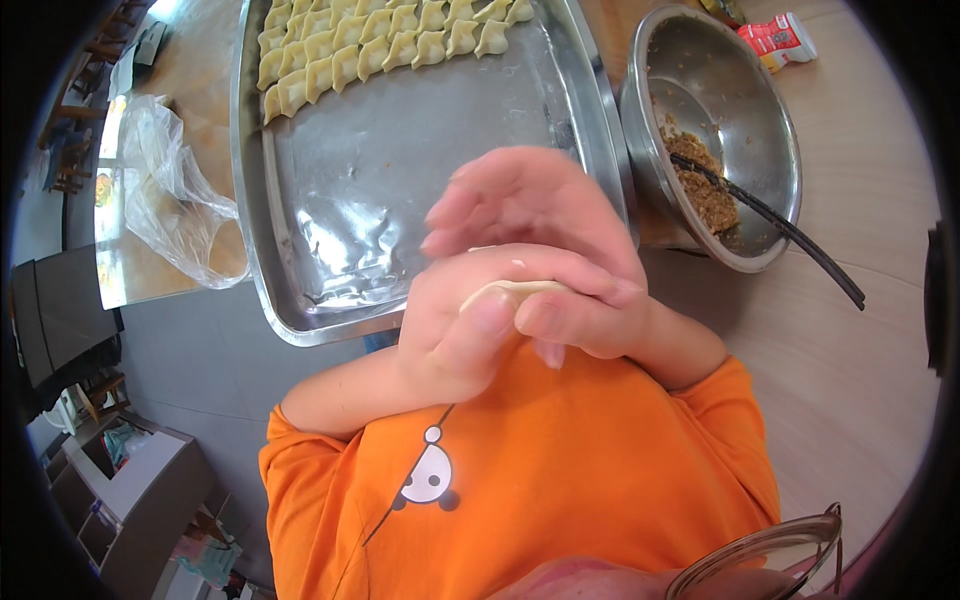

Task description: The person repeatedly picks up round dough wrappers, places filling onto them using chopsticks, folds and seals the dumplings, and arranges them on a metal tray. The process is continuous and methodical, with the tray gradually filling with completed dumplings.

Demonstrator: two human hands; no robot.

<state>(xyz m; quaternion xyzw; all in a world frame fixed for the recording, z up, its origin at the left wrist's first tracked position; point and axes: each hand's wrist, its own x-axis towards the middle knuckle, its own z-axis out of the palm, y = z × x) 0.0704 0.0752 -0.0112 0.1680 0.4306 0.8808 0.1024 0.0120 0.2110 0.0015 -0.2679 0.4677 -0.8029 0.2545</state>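
Note:
My left hand (457,330) and my right hand (547,217) meet in front of my chest, closed around one dumpling (517,287). Its pale dough edge shows between the two thumbs; the rest of it is hidden by the fingers. Just beyond the hands lies a large metal tray (337,180), with rows of folded dumplings (375,41) along its far end. To the right of the tray, a steel bowl (757,127) holds minced filling (705,202) low on its side, and dark chopsticks (810,244) rest in it, sticking out over the rim.
A clear plastic bag (172,187) lies on the table left of the tray. Behind the bowl is a red and white container (780,41). A grey desk (142,487) stands on the floor at the lower left, and a pair of glasses (757,555) shows at the bottom right.

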